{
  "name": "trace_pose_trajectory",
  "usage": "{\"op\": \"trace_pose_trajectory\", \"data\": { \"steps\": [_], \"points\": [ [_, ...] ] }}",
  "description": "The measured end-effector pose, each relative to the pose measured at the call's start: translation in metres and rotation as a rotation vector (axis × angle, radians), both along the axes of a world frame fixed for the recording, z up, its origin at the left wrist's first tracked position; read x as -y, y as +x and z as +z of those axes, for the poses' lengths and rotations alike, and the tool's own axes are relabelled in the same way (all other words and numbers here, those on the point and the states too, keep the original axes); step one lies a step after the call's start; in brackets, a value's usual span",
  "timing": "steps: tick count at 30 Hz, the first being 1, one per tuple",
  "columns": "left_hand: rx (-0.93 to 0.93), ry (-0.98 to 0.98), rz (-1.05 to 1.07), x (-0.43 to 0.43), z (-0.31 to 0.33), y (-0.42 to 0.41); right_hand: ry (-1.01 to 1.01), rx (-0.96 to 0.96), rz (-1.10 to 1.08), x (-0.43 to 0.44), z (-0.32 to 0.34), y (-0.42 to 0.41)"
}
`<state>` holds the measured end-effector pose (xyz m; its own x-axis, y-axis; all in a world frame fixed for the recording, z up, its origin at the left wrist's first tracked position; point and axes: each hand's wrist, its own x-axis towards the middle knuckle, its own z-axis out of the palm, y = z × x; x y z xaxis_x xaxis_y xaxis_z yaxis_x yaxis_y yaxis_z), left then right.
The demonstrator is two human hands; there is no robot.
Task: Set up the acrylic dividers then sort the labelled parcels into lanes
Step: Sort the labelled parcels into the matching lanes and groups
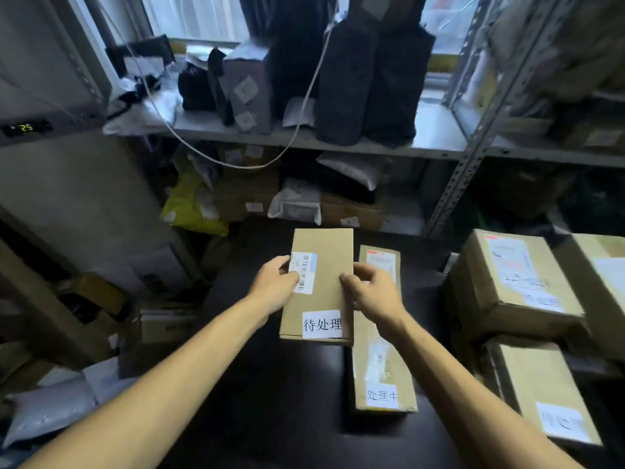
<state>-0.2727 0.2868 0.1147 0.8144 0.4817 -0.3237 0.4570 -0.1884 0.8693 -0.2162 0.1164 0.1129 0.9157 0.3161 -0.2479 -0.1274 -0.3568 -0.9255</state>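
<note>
Presently, head view only. A flat cardboard parcel (318, 286) is held over the dark worktop (270, 401) by both hands: left hand (275, 287) closed on its left edge, thumb across the barcode sticker (304, 272); right hand (373, 292) closed on its right edge, fingertips on the top face. Parcel's near end carries a white label (322, 323) reading 待处理. Whether the parcel's underside touches the worktop cannot be told.

Just beside it on the right, partly under its edge, a second long parcel (382, 363) lies flat, label (382, 396) 处理中. Two larger boxes sit further right: upper box (517, 275) and lower box (537, 387), labels blurred, not readable.

No acrylic dividers are made out anywhere; clear plastic may simply not show.

Step judged: sorting, w/ the 待处理 parcel being placed in a lane left of the 处理中 one. Next move calls for it to be squared parallel to its neighbour, label facing the near side, then released.

Containers: none open; shelf (338, 148) behind holds bagged and boxed goods, contents unseen.
</note>
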Motion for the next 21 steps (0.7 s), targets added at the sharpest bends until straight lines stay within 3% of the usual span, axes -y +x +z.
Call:
{"op": "trace_pose_trajectory", "data": {
  "steps": [14, 21],
  "points": [
    [0.053, -0.008, -0.427, 0.16, 0.061, 0.015, -0.041, 0.088, -0.327, 0.171, 0.063, -0.044],
    [0.042, 0.059, -0.489, 0.235, 0.061, 0.028, 0.034, 0.072, -0.392, 0.248, 0.058, -0.036]
  ]
}}
